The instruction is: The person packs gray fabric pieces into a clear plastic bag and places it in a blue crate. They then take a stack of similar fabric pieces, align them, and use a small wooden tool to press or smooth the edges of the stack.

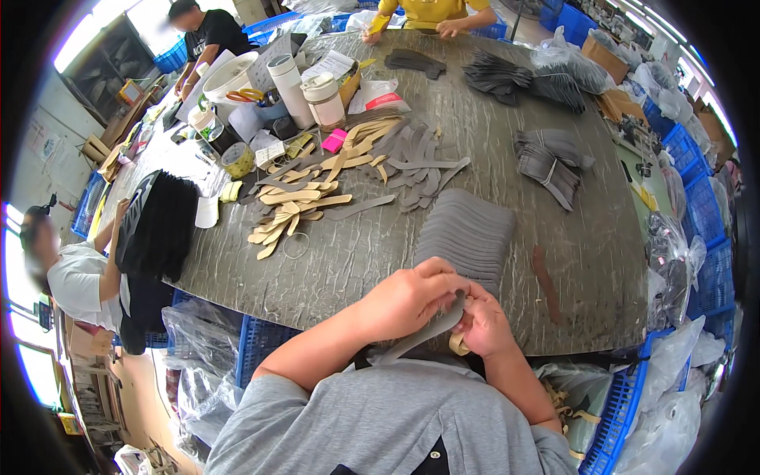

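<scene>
Your left hand (410,299) is mostly closed, its fingers bent inward and its thumb and fingertips pinching the upper end of a grey strip (431,331). Your right hand (484,323) is curled as well, gripping at that same end, with the two sets of fingertips nearly meeting; exactly which fingertips press on the strip is hidden. A tan curl (457,343) shows just under your right fingers, and you can't tell from here whether it is joined to the strip. The grey strip is in front of your chest at the near edge of the table (590,285), slanting from your fingertips down to the left; it is slim, smooth and gently curved, with a rounded upper end. Just beyond your hands lies an overlapping stack of grey pieces (467,229), neatly fanned in a row.
</scene>
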Available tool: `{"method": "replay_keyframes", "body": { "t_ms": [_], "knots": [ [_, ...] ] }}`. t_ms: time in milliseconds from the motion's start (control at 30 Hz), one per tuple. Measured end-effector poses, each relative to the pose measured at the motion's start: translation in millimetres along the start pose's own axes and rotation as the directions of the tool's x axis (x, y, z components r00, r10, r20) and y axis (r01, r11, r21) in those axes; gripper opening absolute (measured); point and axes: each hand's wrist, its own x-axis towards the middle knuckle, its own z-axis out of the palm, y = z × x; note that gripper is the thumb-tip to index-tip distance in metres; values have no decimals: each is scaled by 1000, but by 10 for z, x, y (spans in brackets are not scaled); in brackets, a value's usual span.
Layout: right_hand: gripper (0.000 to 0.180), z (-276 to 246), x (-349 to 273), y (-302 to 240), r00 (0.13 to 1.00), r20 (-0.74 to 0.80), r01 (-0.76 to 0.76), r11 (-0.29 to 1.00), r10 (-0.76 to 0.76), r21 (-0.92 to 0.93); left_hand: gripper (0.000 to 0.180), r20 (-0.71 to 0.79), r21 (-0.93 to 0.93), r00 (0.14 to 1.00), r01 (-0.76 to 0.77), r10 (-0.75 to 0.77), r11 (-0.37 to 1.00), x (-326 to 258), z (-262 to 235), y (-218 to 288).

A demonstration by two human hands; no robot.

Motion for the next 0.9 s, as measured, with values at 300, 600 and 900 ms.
{"method": "replay_keyframes", "body": {
  "t_ms": [300, 600, 900],
  "knots": [
    [11, -496, -92, -500, 896, -231, 426, 879, -378, 214, 5, -230, 4, 956, 187, -181, 982, -241, -242, -193],
    [11, -831, -557, -540, 929, -325, 5, 885, -177, -466, 7, 18, -247, 720, 676, -694, 694, -341, -232, -496],
    [8, -858, -298, -145, 906, -311, 24, 767, -288, -641, 10, 121, -129, 706, 708, -698, 694, -251, 1, -699]
  ]
}}
